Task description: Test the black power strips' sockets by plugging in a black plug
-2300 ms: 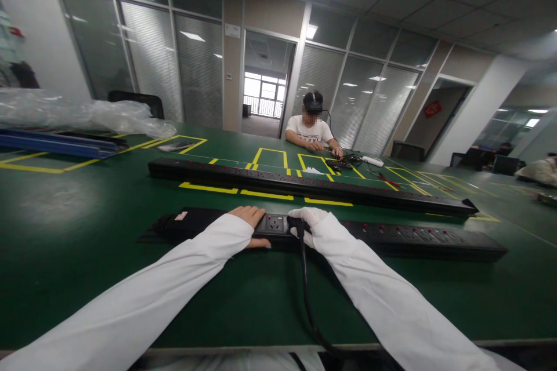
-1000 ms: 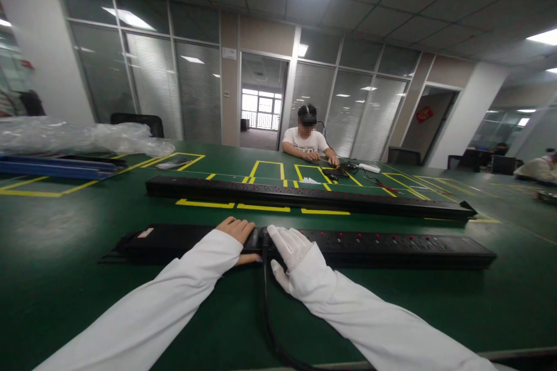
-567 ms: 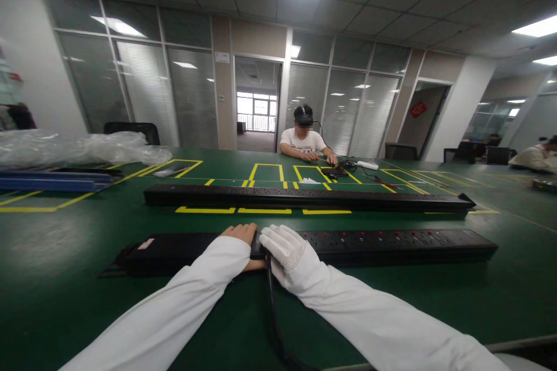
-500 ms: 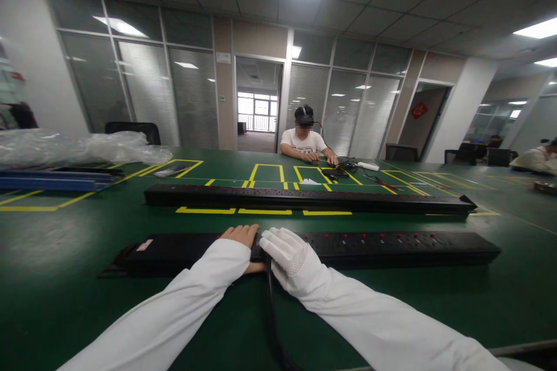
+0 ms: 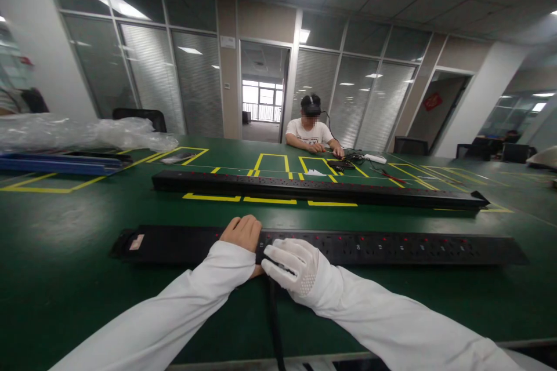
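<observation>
A long black power strip (image 5: 174,243), with red lights and sockets along its top face, lies across the table before me. My left hand (image 5: 241,235), bare below a white sleeve, is closed around its middle, fingers over the far side and thumb at the near edge. Just right of it, my right hand (image 5: 292,264) in a white dotted glove grips the strip with bent fingers, a dark gap showing between them. From beneath the right hand a black cable (image 5: 274,319) runs down toward me; its upper end is hidden.
A second long black power strip (image 5: 313,188) lies farther off, parallel. Yellow tape marks the green table (image 5: 87,278). Plastic wrap (image 5: 87,133) and blue rails (image 5: 61,163) are at left. Opposite sits a person (image 5: 310,130) handling small parts beside tangled black cables (image 5: 354,157).
The near strip has rolled slightly, so more of its socketed top faces me. My right hand has shifted a little right and nearer, its fingers more bent. The view has tilted down.
</observation>
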`<state>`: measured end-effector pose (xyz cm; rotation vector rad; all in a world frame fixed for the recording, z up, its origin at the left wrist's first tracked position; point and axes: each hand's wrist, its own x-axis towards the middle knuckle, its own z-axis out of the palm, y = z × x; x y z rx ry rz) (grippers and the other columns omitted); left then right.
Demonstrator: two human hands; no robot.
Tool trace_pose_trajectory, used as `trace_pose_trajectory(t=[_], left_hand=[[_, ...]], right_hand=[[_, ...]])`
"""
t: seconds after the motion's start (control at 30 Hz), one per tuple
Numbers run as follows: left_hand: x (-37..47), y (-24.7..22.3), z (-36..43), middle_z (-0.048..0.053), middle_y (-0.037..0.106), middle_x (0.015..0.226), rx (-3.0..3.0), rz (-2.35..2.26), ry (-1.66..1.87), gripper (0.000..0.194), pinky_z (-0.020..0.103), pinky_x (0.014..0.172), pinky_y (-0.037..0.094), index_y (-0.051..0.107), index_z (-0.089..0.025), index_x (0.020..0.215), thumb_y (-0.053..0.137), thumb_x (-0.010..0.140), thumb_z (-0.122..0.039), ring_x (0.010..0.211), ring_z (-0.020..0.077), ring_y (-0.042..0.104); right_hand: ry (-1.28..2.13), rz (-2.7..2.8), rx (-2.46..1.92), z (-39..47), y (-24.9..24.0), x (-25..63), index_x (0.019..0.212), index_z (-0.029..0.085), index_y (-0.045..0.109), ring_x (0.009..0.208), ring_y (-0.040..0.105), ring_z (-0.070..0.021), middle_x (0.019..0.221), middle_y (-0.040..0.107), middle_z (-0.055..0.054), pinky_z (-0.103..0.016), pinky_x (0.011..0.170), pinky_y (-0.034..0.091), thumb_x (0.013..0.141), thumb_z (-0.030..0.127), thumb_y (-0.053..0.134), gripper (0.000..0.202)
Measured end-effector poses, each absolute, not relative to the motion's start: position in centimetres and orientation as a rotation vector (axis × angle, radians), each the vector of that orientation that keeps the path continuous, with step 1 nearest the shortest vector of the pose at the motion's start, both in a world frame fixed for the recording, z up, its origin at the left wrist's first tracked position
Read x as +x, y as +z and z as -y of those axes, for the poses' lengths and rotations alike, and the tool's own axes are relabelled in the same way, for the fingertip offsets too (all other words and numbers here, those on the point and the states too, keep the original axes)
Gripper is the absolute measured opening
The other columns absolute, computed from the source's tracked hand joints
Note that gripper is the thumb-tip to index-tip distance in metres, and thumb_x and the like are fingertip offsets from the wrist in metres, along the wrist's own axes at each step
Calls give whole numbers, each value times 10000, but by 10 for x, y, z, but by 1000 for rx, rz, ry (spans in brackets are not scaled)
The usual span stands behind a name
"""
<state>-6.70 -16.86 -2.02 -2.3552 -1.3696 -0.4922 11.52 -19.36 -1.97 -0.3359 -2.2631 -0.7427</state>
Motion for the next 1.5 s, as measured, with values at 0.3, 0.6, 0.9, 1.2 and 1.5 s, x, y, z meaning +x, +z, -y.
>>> trace_pose_trajectory(t=[0.3, 0.6, 0.9, 1.2, 1.5], left_hand=[[-65, -21, 166, 98, 535, 870, -2364, 1430, -331, 366, 352, 660, 350, 518, -153, 871, 475, 587, -379, 747, 234, 491], [-64, -32, 164, 142, 522, 1027, -2341, 1392, -335, 647, 393, 685, 310, 397, -121, 1206, 465, 591, -308, 862, 280, 450], [-63, -29, 164, 120, 539, 916, -2353, 1430, -355, 369, 387, 696, 303, 543, -155, 951, 464, 634, -326, 850, 266, 440], [-64, -26, 165, 113, 540, 913, -2382, 1396, -374, 354, 375, 710, 307, 532, -145, 943, 463, 639, -311, 861, 259, 449], [-66, -26, 165, 104, 545, 920, -2395, 1383, -383, 345, 368, 707, 309, 532, -151, 932, 465, 621, -286, 857, 250, 458]], right_hand=[[-743, 2243, -309, 199, -16, 111, 959, 182, 586, 976, 496, -160, 1017, 581, -34, -278, 763, 461, 809, 167, 474, 187], [-802, 2253, -321, 201, -16, 109, 972, 215, 588, 918, 511, -159, 989, 583, -19, -282, 716, 464, 796, 170, 511, 197], [-789, 2279, -335, 201, -14, 107, 984, 219, 567, 926, 512, -147, 999, 571, -25, -284, 726, 458, 805, 180, 503, 195], [-751, 2294, -325, 199, -14, 108, 976, 212, 579, 923, 508, -146, 992, 578, -15, -276, 736, 461, 796, 153, 488, 210], [-727, 2288, -322, 201, -11, 106, 981, 214, 582, 941, 498, -150, 989, 583, -15, -277, 754, 461, 803, 158, 457, 224]])
